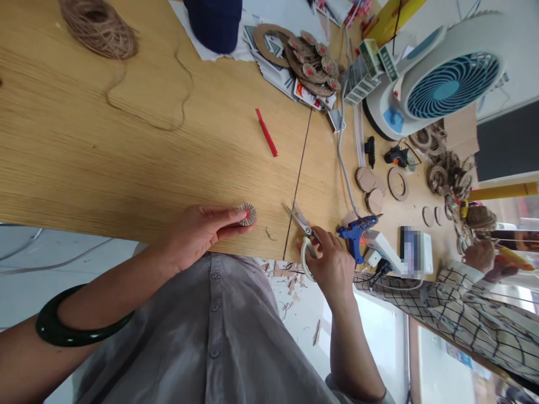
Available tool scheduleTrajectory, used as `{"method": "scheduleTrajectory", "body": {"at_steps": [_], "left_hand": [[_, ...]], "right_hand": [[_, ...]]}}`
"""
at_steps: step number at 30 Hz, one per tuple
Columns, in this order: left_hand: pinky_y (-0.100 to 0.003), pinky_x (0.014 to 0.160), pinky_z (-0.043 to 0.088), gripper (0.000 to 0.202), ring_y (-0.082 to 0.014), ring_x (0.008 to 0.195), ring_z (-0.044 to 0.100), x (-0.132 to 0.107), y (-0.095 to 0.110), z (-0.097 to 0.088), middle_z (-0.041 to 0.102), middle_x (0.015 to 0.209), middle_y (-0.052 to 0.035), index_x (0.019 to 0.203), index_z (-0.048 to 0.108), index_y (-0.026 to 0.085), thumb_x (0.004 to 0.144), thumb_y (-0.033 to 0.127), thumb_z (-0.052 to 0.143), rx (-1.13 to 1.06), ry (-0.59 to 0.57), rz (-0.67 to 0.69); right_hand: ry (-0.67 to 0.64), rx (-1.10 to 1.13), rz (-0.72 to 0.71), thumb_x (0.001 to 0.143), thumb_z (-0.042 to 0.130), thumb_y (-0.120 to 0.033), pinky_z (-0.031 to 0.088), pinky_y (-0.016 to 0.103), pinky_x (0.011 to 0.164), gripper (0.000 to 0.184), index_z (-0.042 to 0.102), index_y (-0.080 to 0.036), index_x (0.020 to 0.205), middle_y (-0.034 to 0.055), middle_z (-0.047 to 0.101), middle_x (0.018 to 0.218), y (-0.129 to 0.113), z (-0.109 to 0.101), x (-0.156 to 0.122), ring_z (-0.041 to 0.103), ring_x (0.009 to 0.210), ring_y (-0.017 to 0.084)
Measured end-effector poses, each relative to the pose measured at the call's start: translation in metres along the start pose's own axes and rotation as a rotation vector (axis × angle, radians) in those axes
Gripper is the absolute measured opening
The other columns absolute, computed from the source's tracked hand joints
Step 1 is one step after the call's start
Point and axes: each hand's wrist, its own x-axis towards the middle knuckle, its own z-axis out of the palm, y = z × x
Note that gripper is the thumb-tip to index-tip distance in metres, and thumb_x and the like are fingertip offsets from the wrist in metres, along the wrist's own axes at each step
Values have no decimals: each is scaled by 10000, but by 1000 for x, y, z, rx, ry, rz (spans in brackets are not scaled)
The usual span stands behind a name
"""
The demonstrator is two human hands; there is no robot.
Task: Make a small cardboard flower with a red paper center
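Between the thumb and fingers of my left hand [204,231] is a small round cardboard rosette [251,214] with a red centre, held just over the table's near edge. My right hand [332,258] has its fingers at the white handles of a pair of scissors [308,231]. The scissor blades are apart and point up and left over the wood. A short scrap of twine [269,234] lies between the two hands. Farther back rests a red strip [266,133]. A blue glue gun [357,233] lies just right of my right hand.
A ball of twine [99,28] trails a loose strand. Cardboard rings with rosettes [314,64] are piled at the back, near a dark blue object [214,25]. A fan [446,84] stands right, with a grey cable [342,151] crossing the table. A co-worker's hand [480,255] is at the far right.
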Motion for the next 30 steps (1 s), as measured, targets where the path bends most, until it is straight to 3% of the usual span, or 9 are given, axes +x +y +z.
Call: {"method": "scheduleTrajectory", "body": {"at_steps": [6, 11, 14, 17, 20, 22, 24, 26, 30], "left_hand": [[-340, 952, 701, 177, -232, 957, 827, 0, -1, 1, 874, 893, -55, 792, 882, 185, 709, 313, 972, -9, 2, 7], [-399, 1006, 692, 133, -247, 993, 833, 6, -5, 3, 870, 906, -59, 796, 861, 188, 797, 314, 905, -108, 9, 32], [-435, 1037, 680, 123, -255, 991, 834, 8, -6, 3, 867, 915, -60, 792, 846, 180, 799, 296, 888, -123, 25, 31], [-430, 1029, 681, 146, -254, 998, 829, 7, -6, 6, 864, 912, -63, 796, 845, 174, 783, 306, 906, -118, 32, 40], [-426, 1027, 676, 185, -256, 1003, 821, 5, -6, 10, 859, 909, -65, 798, 848, 169, 733, 316, 939, -96, 48, 60], [-434, 1059, 657, 203, -261, 1025, 815, 4, -8, 13, 860, 929, -58, 803, 849, 176, 719, 333, 947, -76, 77, 77], [-429, 1108, 624, 215, -259, 1057, 808, 4, -11, 15, 863, 949, -45, 808, 850, 189, 731, 368, 941, -45, 103, 99], [-415, 1143, 591, 223, -254, 1085, 800, 3, -13, 16, 865, 954, -33, 831, 857, 199, 757, 400, 921, -1, 112, 119], [-426, 1117, 585, 250, -271, 1056, 796, 0, -14, 18, 856, 910, -43, 803, 841, 191, 777, 438, 873, 92, 87, 120]], "right_hand": [[47, -119, 82, 930, 638, -304, 469, 357, 756, 374, 741, -199, 1273, 106, 819, 1035, 14, 8, 14, 710, 926, 276], [61, -137, 117, 937, 627, -320, 526, 417, 818, 504, 703, -144, 1403, 180, 811, 1138, 23, 19, 19, 728, 1056, 345], [48, -135, 118, 944, 656, -342, 559, 464, 860, 593, 641, -131, 1498, 202, 803, 1182, 24, 16, 19, 732, 1095, 373], [90, -100, 138, 957, 657, -361, 574, 513, 886, 516, 704, -112, 1406, 225, 803, 1177, 19, 5, 20, 732, 1097, 393], [210, 139, 110, 998, 607, -386, 588, 496, 933, 313, 787, -179, 1148, 173, 816, 1120, 1, -4, 21, 742, 1062, 329], [169, 481, 92, 994, 618, -394, 621, 421, 866, 237, 775, -216, 1000, 109, 817, 998, -19, -4, 23, 753, 926, 248], [-79, 863, 147, 977, 675, -479, 638, 361, 747, 276, 761, -217, 973, 78, 806, 919, -41, 2, 26, 743, 798, 199], [-285, 1169, 191, 946, 694, -636, 650, 341, 673, 428, 743, -211, 967, 62, 784, 843, -62, 11, 31, 726, 735, 184], [-406, 1360, 254, 795, 787, -780, 632, 285, 558, 567, 698, -220, 806, 20, 727, 738, -87, 28, 41, 658, 627, 142]]}}
